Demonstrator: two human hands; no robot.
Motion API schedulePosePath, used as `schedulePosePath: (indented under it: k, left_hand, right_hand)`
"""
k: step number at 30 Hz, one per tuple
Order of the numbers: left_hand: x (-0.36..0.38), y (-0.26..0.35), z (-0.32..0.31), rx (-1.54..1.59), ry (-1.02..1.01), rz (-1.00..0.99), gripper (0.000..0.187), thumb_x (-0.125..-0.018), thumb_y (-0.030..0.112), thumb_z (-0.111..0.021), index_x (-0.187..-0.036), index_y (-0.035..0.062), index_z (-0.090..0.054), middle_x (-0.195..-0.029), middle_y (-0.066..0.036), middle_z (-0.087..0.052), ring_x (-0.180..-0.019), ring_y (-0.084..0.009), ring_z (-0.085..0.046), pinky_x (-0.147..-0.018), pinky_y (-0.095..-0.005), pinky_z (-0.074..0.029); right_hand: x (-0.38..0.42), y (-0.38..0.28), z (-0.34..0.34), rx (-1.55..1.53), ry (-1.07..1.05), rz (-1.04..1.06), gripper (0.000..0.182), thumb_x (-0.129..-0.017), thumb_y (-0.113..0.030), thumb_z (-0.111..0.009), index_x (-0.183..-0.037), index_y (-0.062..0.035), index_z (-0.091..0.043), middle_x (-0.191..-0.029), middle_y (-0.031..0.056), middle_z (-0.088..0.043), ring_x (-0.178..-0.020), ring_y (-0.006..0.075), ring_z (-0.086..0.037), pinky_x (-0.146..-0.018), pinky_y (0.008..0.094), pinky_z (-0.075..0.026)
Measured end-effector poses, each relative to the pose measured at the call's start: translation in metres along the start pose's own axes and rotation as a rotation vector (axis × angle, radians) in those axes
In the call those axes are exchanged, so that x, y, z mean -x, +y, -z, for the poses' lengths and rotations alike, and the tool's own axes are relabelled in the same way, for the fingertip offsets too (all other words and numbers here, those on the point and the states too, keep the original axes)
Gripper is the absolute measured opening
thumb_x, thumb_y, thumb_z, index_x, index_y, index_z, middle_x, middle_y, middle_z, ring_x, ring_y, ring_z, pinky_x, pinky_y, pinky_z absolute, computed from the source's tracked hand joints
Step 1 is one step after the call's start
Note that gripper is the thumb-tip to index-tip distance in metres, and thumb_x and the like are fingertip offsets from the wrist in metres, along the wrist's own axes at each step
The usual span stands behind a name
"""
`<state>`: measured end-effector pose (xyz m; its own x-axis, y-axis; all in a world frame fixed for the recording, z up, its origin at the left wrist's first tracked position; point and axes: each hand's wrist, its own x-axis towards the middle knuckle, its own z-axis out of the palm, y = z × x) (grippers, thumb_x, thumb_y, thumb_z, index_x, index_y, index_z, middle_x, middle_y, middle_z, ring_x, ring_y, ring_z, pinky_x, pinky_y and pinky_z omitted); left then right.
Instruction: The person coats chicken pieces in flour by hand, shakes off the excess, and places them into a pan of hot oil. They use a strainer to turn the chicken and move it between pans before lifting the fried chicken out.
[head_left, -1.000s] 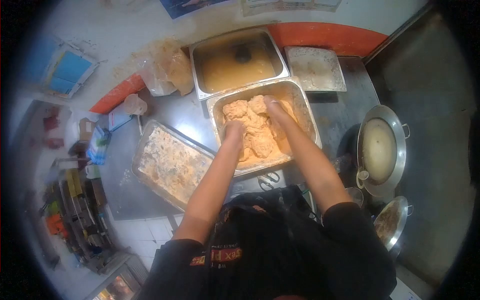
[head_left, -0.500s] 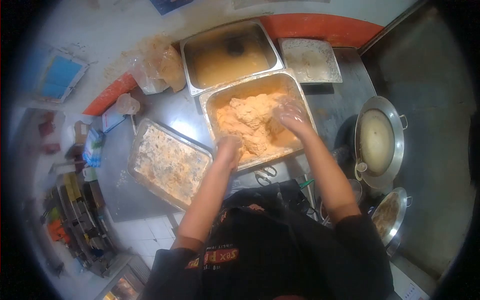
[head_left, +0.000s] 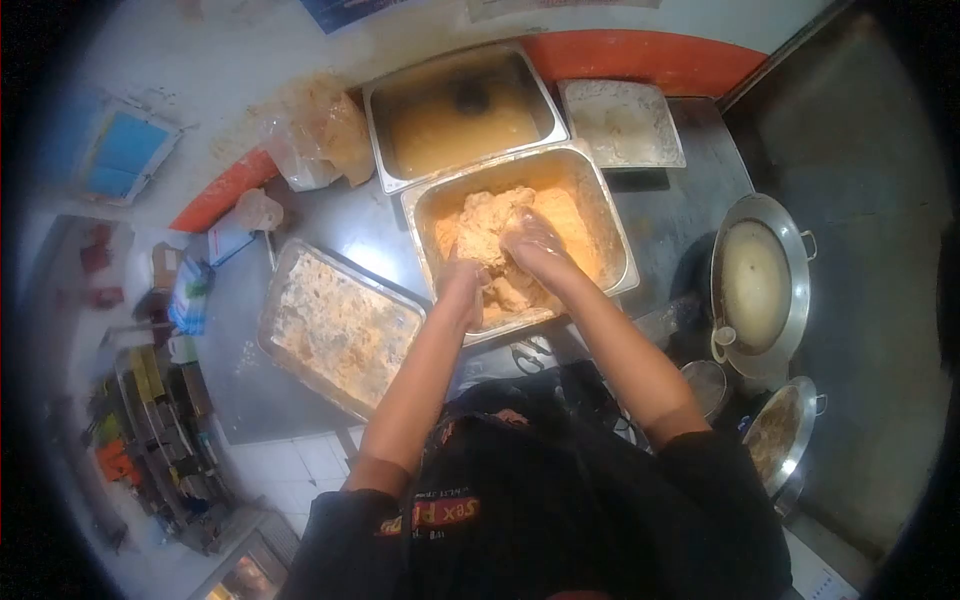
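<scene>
A deep metal pan on the counter holds loose orange flour and a heap of flour-coated pieces. My left hand is at the near left side of the heap, its fingers curled against the coated pieces and partly hidden. My right hand presses on the right side of the heap, its flour-dusted fingers closed round coated pieces. Both hands are inside the pan, close together, with the heap between and beyond them.
Behind stands a pan of cloudy liquid, beside a floury tray. At left lies a flour-crusted tray. Scissors lie near the front edge. Two large woks stand at right; a plastic bag is back left.
My right hand has moved left and closed onto the heap. The coated pieces are gathered further left, uncovering loose flour at the pan's right side. My left hand has barely moved.
</scene>
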<state>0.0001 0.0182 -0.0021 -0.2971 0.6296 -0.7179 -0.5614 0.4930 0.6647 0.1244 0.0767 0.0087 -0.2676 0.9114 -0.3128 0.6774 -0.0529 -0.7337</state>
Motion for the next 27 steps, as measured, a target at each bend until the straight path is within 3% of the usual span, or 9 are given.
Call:
schedulePosePath:
  k: [3, 6, 9, 12, 16, 18, 24, 26, 27]
  left_hand:
    - [0.002, -0.003, 0.005, -0.245, -0.035, -0.071, 0.053, -0.072, -0.005, -0.039, -0.125, 0.0003, -0.040, -0.087, -0.010, -0.053, -0.074, -0.0179, -0.050, -0.062, -0.0261, -0.042]
    - [0.023, 0.004, -0.007, -0.338, 0.060, -0.248, 0.043, -0.073, -0.002, -0.042, -0.117, 0.0006, -0.044, -0.087, -0.010, -0.052, -0.072, -0.0176, -0.049, -0.061, -0.0268, -0.043]
    - [-0.002, -0.012, 0.010, -0.193, 0.016, -0.203, 0.025, -0.074, 0.003, -0.046, -0.099, 0.0021, -0.048, -0.086, -0.008, -0.049, -0.071, -0.0173, -0.047, -0.060, -0.0276, -0.042]
    - [-0.021, -0.010, 0.008, -0.176, -0.087, -0.071, 0.014, -0.074, 0.009, -0.048, -0.087, 0.0042, -0.047, -0.085, -0.007, -0.047, -0.075, -0.0168, -0.046, -0.063, -0.0273, -0.040]
    - [-0.021, 0.011, -0.009, -0.067, -0.038, 0.009, 0.013, -0.075, 0.016, -0.050, -0.083, 0.0066, -0.047, -0.083, -0.004, -0.047, -0.072, -0.0159, -0.046, -0.064, -0.0288, -0.039]
    - [-0.033, 0.011, -0.006, -0.102, -0.007, 0.029, 0.013, -0.076, 0.017, -0.050, -0.085, 0.0068, -0.048, -0.084, -0.004, -0.049, -0.070, -0.0167, -0.046, -0.062, -0.0296, -0.040]
    - [-0.058, -0.007, 0.000, 0.052, -0.106, 0.029, 0.027, -0.080, 0.009, -0.045, -0.105, 0.0024, -0.052, -0.090, -0.007, -0.055, -0.074, -0.0219, -0.055, -0.063, -0.0331, -0.047]
    - [-0.034, 0.007, -0.008, 0.125, -0.160, 0.028, 0.033, -0.080, 0.006, -0.043, -0.111, 0.0006, -0.052, -0.091, -0.009, -0.057, -0.077, -0.0234, -0.058, -0.065, -0.0334, -0.049]
    - [-0.009, 0.029, -0.020, -0.273, -0.123, -0.042, 0.031, -0.077, 0.004, -0.044, -0.107, 0.0029, -0.054, -0.086, -0.008, -0.055, -0.074, -0.0209, -0.055, -0.063, -0.0303, -0.047]
  right_hand:
    - [0.033, -0.041, 0.038, 0.605, -0.062, 0.292, 0.056, -0.082, -0.030, -0.047, -0.125, 0.0043, -0.043, -0.119, 0.0222, -0.052, -0.114, 0.0330, -0.047, -0.100, 0.0352, -0.034]
    - [0.029, -0.011, 0.039, -0.065, 0.302, 0.306, 0.030, -0.082, -0.018, -0.042, -0.090, 0.0003, -0.064, -0.103, 0.0229, -0.059, -0.106, 0.0336, -0.051, -0.094, 0.0381, -0.039]
    - [-0.019, 0.031, 0.049, 0.364, 0.077, 0.018, 0.031, -0.084, -0.020, -0.041, -0.089, 0.0018, -0.062, -0.095, 0.0215, -0.061, -0.097, 0.0328, -0.056, -0.084, 0.0404, -0.044]
    - [-0.096, 0.092, 0.003, 0.052, 0.114, 0.161, 0.031, -0.083, -0.023, -0.043, -0.085, 0.0022, -0.061, -0.093, 0.0213, -0.062, -0.087, 0.0326, -0.059, -0.079, 0.0409, -0.044]
    - [-0.111, 0.078, -0.023, 0.178, 0.336, 0.208, 0.031, -0.082, -0.025, -0.046, -0.085, 0.0024, -0.060, -0.085, 0.0170, -0.062, -0.079, 0.0270, -0.058, -0.074, 0.0380, -0.044]
    - [-0.103, 0.064, -0.009, -0.333, -0.149, -0.070, 0.034, -0.087, -0.031, -0.045, -0.095, -0.0018, -0.061, -0.105, 0.0136, -0.060, -0.102, 0.0210, -0.053, -0.084, 0.0338, -0.040]
    - [-0.054, 0.020, 0.019, -0.863, -0.193, -0.191, 0.042, -0.084, -0.031, -0.053, -0.111, 0.0013, -0.053, -0.113, 0.0131, -0.054, -0.103, 0.0195, -0.049, -0.089, 0.0291, -0.037]
    - [-0.042, 0.025, 0.023, -0.645, -0.114, -0.097, 0.048, -0.084, -0.032, -0.054, -0.118, 0.0012, -0.050, -0.121, 0.0142, -0.050, -0.111, 0.0210, -0.046, -0.094, 0.0299, -0.035]
    - [-0.035, 0.024, 0.027, -0.422, -0.040, 0.013, 0.054, -0.084, -0.033, -0.056, -0.125, 0.0010, -0.047, -0.128, 0.0153, -0.047, -0.120, 0.0226, -0.043, -0.098, 0.0306, -0.033]
